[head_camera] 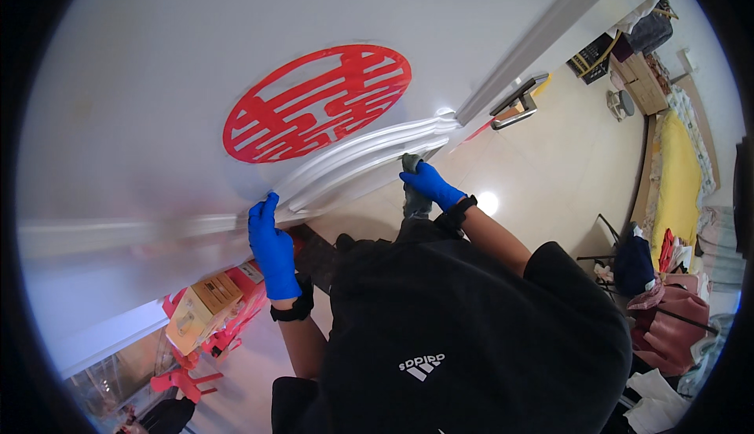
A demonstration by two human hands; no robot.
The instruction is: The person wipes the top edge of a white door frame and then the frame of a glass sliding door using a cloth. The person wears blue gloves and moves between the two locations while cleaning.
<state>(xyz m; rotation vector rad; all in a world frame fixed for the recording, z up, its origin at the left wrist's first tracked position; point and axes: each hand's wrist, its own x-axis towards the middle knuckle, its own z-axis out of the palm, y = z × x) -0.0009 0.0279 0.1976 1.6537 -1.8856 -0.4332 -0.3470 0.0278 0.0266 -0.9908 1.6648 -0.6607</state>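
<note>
Both my hands wear blue gloves in front of a white door (177, 33) with raised moulding. My left hand (272, 245) rests with its fingers against the door by the lower left end of the curved moulding (359, 151), holding nothing that shows. My right hand (433, 185) grips a dark grey-green cloth (417, 203) below the moulding's right part; whether the cloth touches the door, I cannot tell. A red round paper-cut decoration (318, 104) is stuck on the door above the moulding. A metal lever handle (515, 104) juts out at the door's right edge.
Cardboard box (203, 304) and red plastic stool (182, 381) stand at lower left. To the right are a bed with a yellow cover (677, 175), a wooden drawer cabinet (639, 83), a small round stool (619, 105), a black crate (591, 59) and a chair heaped with clothes (677, 328).
</note>
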